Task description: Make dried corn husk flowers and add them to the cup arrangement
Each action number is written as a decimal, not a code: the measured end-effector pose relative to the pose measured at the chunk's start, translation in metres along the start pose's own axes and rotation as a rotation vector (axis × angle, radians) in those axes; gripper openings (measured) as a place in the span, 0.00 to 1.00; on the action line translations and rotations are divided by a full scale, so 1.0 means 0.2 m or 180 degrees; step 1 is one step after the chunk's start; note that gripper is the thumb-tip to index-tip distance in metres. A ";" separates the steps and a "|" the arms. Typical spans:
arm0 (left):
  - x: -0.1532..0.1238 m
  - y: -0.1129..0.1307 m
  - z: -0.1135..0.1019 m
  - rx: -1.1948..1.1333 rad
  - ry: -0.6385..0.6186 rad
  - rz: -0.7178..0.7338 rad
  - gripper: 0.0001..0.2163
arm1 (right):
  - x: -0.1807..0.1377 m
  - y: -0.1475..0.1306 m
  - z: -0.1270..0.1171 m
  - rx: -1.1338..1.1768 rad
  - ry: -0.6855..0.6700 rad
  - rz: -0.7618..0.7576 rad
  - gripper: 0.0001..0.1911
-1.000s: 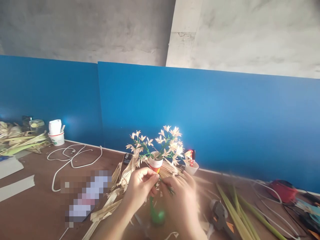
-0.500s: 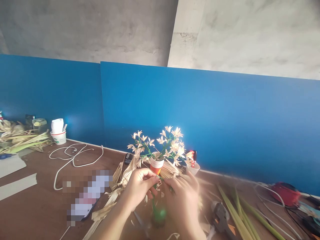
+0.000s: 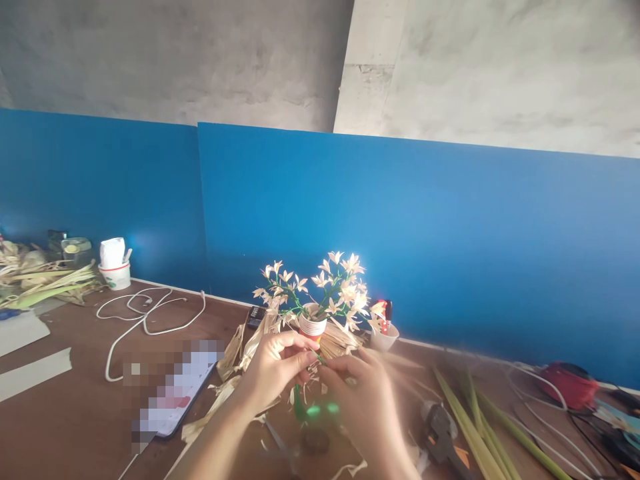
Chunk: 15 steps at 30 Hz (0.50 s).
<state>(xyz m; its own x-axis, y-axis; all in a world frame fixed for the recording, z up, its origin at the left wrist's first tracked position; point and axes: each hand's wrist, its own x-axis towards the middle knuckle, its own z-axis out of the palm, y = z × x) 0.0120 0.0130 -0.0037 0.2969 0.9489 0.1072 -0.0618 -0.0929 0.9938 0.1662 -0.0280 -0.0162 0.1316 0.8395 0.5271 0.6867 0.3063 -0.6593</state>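
The green strip (image 3: 299,402) below the left hand (image 3: 275,371) is now seen angled leftward, with a bright green patch beside it, where a rounded green loop was hanging. The right hand (image 3: 361,399) has been shifted slightly lower and remains blurred.

Place: I read it as a craft workshop.
Bench: brown wooden bench (image 3: 75,413), blue panels behind, bare concrete wall above.
Far-left corner: heaped dried leaf strips (image 3: 45,280).
Middle: handmade flower sprigs in a paper cup (image 3: 313,327).
Right edge: green fronds (image 3: 480,427), glue gun (image 3: 443,433), cables.
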 end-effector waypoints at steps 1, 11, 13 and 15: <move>-0.01 0.01 -0.01 0.0029 -0.0047 0.0055 0.14 | 0.00 0.00 -0.01 0.0150 -0.0166 0.0165 0.09; -0.05 0.05 0.00 0.0007 -0.0059 -0.0150 0.16 | -0.03 -0.04 0.02 -0.0509 0.1215 -0.1128 0.08; -0.05 0.04 -0.01 0.0077 -0.0070 -0.0047 0.14 | -0.03 -0.04 0.03 -0.0482 0.1237 -0.1188 0.07; -0.04 0.04 -0.02 0.0154 -0.0136 0.0147 0.12 | -0.03 -0.04 0.02 -0.0330 0.1012 -0.1000 0.07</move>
<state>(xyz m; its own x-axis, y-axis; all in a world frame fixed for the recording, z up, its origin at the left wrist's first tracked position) 0.0046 0.0055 0.0035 0.3353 0.9295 0.1533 -0.0307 -0.1518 0.9879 0.1568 -0.0335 -0.0172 0.1074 0.5287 0.8420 0.7941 0.4639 -0.3927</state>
